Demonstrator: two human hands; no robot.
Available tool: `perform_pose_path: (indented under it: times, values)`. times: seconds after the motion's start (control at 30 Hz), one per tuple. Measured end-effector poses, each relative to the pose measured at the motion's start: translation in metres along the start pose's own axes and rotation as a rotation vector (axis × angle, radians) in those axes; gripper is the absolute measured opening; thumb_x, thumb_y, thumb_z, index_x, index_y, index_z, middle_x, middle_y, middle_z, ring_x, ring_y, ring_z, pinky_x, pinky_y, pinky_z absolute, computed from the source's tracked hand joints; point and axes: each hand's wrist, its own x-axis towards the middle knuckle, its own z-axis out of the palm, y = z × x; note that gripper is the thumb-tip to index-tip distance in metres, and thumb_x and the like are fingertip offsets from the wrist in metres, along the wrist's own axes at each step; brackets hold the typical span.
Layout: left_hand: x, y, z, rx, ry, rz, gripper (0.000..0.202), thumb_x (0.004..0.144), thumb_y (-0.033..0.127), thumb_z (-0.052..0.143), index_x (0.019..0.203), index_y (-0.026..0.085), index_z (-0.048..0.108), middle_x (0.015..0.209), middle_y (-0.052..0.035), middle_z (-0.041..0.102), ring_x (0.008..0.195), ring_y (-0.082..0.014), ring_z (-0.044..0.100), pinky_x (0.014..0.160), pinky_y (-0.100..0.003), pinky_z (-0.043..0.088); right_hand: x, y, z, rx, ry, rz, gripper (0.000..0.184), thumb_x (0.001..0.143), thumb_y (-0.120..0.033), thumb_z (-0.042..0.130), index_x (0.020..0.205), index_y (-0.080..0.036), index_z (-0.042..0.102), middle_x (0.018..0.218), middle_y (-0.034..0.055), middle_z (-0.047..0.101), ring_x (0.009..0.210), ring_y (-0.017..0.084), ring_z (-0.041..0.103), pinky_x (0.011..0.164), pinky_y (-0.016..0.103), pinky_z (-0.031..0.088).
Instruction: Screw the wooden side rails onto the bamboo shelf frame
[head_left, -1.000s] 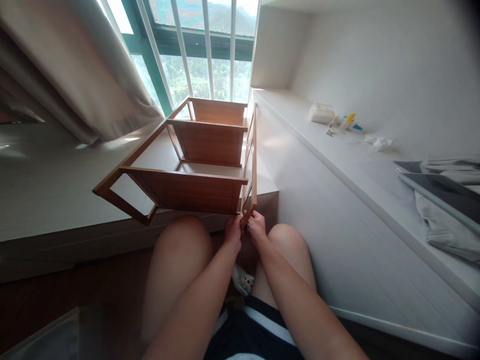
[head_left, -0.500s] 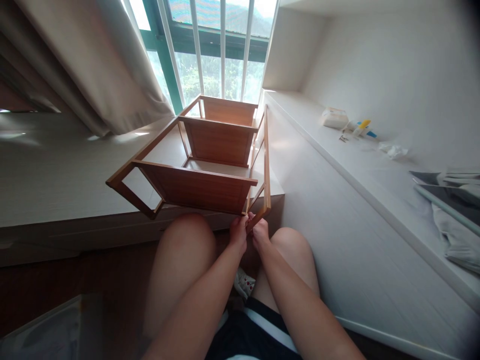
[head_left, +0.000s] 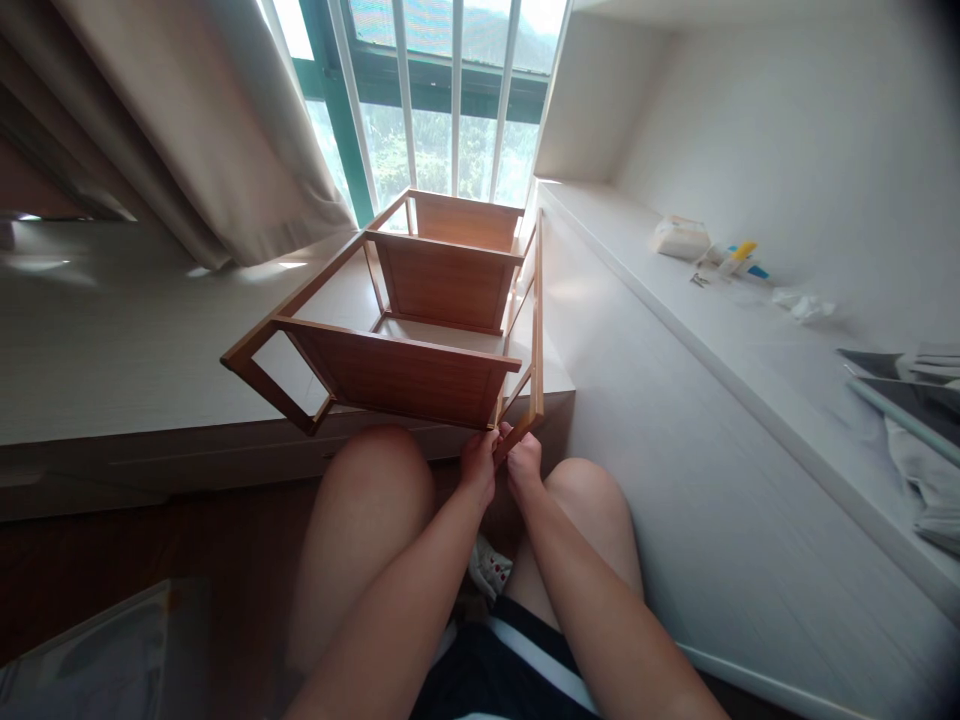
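The wooden shelf rack (head_left: pixel 405 375) lay tipped on its side. Its far end rested on the pale desk (head_left: pixel 112 350) below the window (head_left: pixel 450 100), and its near end jutted past the desk's edge above the seated person's knees. Both hands were closed on the rack's near right corner. The left hand (head_left: pixel 478 468) pinched the frame bar from one side and the right hand (head_left: pixel 525 462) gripped it from the other, just beside each other. A curtain (head_left: pixel 187 130) hung to the left.
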Motion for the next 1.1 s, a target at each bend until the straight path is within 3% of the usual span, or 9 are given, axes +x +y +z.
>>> perform_pose_path:
  times: [0.43, 0.83, 1.1]
  values:
    - [0.003, 0.006, -0.005, 0.043, 0.010, -0.020, 0.023, 0.067, 0.031, 0.078, 0.081, 0.015, 0.069, 0.069, 0.0012, 0.064, 0.058, -0.0073, 0.055, 0.054, -0.019, 0.039, -0.013, -0.010, 0.007, -0.078, -0.003, -0.085, 0.039, 0.065, -0.046, 0.084, 0.071, -0.018, 0.057, 0.057, -0.0032, 0.062, 0.043, 0.008, 0.051, 0.037, 0.019, 0.039]
    - [0.002, 0.011, -0.007, 0.146, 0.059, 0.005, 0.025, 0.066, 0.037, 0.077, 0.067, 0.016, 0.065, 0.060, -0.0009, 0.063, 0.052, -0.0100, 0.053, 0.048, -0.021, 0.035, -0.009, -0.002, 0.009, 0.034, -0.104, 0.093, 0.047, 0.065, -0.054, 0.081, 0.066, -0.021, 0.048, 0.048, -0.0075, 0.047, 0.036, 0.005, 0.037, 0.032, 0.017, 0.026]
    - [0.002, 0.016, -0.008, 0.222, 0.098, -0.001, 0.020, 0.068, 0.035, 0.074, 0.068, 0.017, 0.065, 0.063, 0.0000, 0.063, 0.051, -0.0095, 0.052, 0.047, -0.021, 0.032, -0.010, -0.003, 0.009, 0.013, -0.127, 0.103, 0.047, 0.065, -0.056, 0.081, 0.069, -0.020, 0.050, 0.047, -0.0079, 0.047, 0.036, 0.005, 0.035, 0.031, 0.017, 0.024]
